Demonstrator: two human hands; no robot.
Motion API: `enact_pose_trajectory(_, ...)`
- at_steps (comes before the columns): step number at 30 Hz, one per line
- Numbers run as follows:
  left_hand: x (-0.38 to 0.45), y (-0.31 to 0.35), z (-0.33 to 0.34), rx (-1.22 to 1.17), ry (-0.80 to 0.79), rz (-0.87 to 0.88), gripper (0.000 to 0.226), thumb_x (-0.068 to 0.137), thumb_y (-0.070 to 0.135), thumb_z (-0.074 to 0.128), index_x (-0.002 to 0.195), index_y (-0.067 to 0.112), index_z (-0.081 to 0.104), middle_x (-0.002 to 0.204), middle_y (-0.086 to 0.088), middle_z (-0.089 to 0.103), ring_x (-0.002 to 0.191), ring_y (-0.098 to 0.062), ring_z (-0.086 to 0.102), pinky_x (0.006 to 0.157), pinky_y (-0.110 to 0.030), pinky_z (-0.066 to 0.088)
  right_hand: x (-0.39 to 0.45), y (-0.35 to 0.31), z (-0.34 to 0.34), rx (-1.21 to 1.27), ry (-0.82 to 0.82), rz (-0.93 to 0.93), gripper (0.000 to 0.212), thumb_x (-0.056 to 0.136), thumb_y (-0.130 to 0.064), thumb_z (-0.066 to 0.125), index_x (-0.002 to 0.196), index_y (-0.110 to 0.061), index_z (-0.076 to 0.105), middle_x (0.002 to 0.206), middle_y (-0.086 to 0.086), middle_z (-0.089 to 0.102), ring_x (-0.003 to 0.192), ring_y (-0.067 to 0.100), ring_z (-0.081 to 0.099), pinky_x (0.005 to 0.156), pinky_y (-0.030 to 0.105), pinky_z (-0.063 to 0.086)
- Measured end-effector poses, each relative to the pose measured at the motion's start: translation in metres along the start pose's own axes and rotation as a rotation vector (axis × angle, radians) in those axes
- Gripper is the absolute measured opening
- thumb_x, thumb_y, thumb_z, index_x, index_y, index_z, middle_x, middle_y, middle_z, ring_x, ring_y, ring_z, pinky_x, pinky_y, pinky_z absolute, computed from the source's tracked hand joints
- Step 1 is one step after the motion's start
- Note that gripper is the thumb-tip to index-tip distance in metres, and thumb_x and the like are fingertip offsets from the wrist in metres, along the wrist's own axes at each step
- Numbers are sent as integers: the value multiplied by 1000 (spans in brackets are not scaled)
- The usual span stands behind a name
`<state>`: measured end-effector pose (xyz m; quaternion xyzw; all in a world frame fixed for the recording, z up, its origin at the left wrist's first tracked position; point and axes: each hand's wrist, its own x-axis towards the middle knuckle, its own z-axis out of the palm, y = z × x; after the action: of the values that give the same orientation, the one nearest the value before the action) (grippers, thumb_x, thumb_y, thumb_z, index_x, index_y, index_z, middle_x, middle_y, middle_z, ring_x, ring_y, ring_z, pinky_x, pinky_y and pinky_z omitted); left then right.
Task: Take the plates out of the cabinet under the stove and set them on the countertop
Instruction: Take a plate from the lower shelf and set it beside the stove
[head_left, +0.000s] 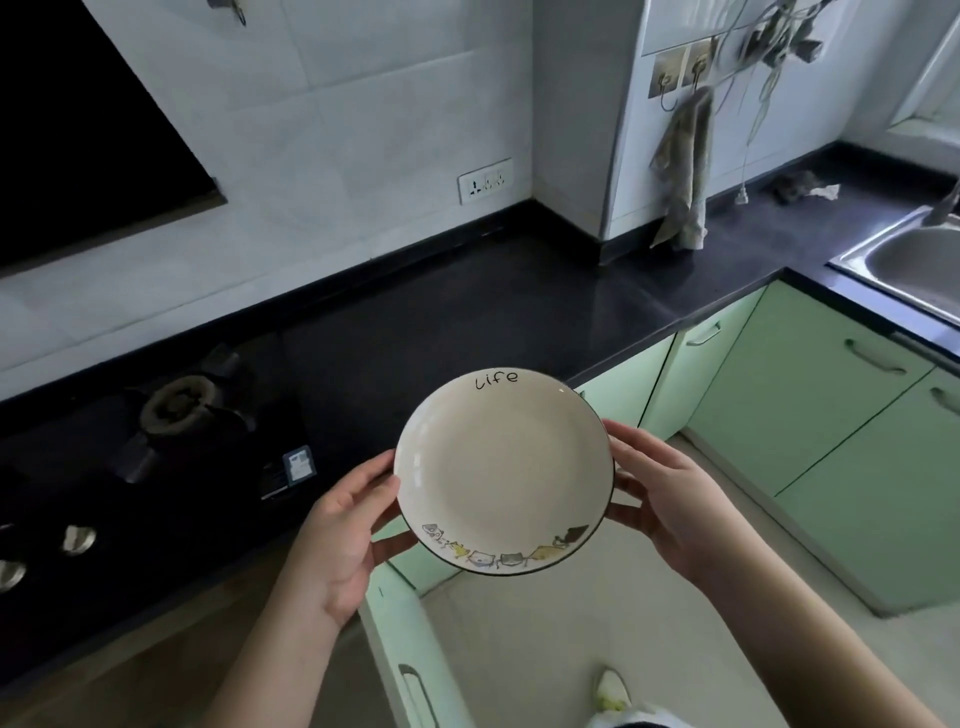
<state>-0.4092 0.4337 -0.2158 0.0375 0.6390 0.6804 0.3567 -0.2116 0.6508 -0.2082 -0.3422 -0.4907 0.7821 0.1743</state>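
Observation:
A cream plate (501, 467) with a dark rim, the word "life" at its far edge and small cartoon figures at its near edge, is held level in the air at the countertop's front edge. My left hand (345, 525) grips its left rim and my right hand (670, 499) grips its right rim. The dark countertop (467, 306) stretches behind the plate. Below the plate, a pale green cabinet door (410, 660) stands swung out toward me. The cabinet's inside is hidden.
A black gas stove (156, 441) with a burner and knobs lies at the left. A steel sink (914, 260) sits at the right. A cloth (683, 171) hangs from wall hooks at the back. Green cabinets (810, 415) line the right side.

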Motion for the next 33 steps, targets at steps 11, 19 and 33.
enact_pose_trajectory(11,31,-2,57,-20,212,-10,27,94,10,61,107,29,76,115,-6,73,104,-23,68,70,-40,59,100,-37,-43,-78,-236,123,26,99,-26,51,111,-39,71,111,-6,73,99,16,70,75,35,59)
enact_pose_trajectory(19,54,6,28,-133,361,11,29,94,6,59,109,26,74,107,-5,76,91,-19,70,61,-34,59,164,-34,5,-198,-383,138,28,99,-22,51,114,-38,69,111,-4,73,98,15,70,72,30,57)
enact_pose_trajectory(33,194,31,-40,-190,305,-7,31,95,14,62,124,24,66,115,1,73,102,-17,71,65,-34,60,285,-38,96,-399,-360,76,27,97,-17,54,113,-34,69,106,-5,74,94,18,72,69,28,59)
